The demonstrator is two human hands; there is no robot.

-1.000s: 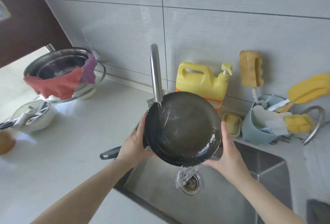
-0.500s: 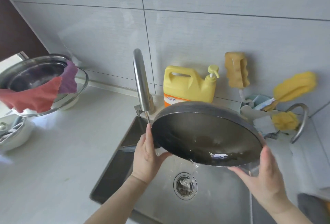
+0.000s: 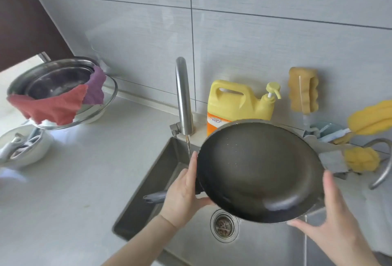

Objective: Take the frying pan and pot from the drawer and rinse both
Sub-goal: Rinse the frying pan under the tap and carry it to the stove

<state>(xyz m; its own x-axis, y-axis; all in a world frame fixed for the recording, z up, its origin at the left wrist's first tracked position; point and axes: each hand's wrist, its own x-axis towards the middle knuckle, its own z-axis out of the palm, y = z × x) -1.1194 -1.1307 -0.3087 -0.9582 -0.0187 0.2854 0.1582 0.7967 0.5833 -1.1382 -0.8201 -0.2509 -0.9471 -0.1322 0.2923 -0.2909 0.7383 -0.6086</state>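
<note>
The dark frying pan [image 3: 258,172] hangs tilted over the steel sink [image 3: 148,191], its inside facing me and its lower right edge lowest. My left hand [image 3: 182,193] grips the pan's left rim where the handle joins, thumb lying along the rim. The tip of the grey handle [image 3: 154,196] pokes out to the left of that hand. My right hand [image 3: 331,223] supports the right rim with straight, spread fingers under the edge and the thumb up against the side. A thin thread of water [image 3: 305,242] drips from the low edge. No pot is clearly identifiable.
The faucet [image 3: 183,96] runs a thin stream just left of the pan. The drain [image 3: 224,225] lies below. A yellow detergent bottle [image 3: 233,102], a sponge [image 3: 303,91] and a brush caddy [image 3: 326,130] line the wall. Steel basins [image 3: 57,79] with cloths and a white bowl [image 3: 21,149] stand at left.
The pan left the faucet stream and swung right over the sink. It has tipped further toward me and the water inside has mostly run off. Both hands kept their places on the rim.
</note>
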